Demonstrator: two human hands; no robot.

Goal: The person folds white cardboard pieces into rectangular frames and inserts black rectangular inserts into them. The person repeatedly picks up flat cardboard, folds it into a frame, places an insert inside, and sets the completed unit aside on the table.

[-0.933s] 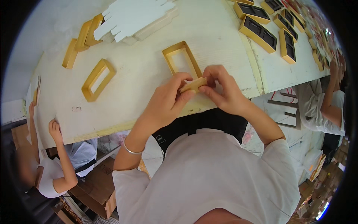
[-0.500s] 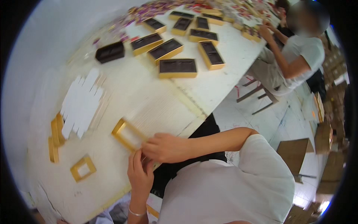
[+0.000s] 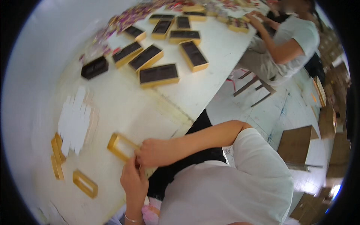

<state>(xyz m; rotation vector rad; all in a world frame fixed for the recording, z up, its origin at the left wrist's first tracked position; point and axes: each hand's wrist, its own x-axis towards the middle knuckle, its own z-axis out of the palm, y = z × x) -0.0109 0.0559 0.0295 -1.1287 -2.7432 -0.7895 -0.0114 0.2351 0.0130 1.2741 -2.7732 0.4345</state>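
Note:
A gold card frame point(image 3: 112, 142), rectangular with an open middle, rests on the table in front of me. My right hand point(image 3: 157, 152) reaches across from the right, its fingers closed on the frame's near end. My left hand point(image 3: 134, 180) meets it there from below, with thumb and fingers pinched at the same corner. The fingertips overlap, so the exact grip is partly hidden. Left of my hands lies a second gold frame point(image 3: 92, 191). Narrow folded gold pieces point(image 3: 57, 165) sit at the far left beside a fanned stack of white strips point(image 3: 74, 123).
Several gold boxes with dark inserts point(image 3: 159, 75) stand farther back on the table point(image 3: 123, 108). A lone black tray point(image 3: 95, 68) is left of them. Purple and red wrapped pieces point(image 3: 123, 20) cover the back. At right, another person point(image 3: 296, 39) sits on a stool point(image 3: 258, 84); cartons point(image 3: 298, 144) stand behind.
The view has shifted, moving the far boxes left in the picture. Both hands stay at the frame's near end. The loose frame to the left now shows a longer, narrower outline.

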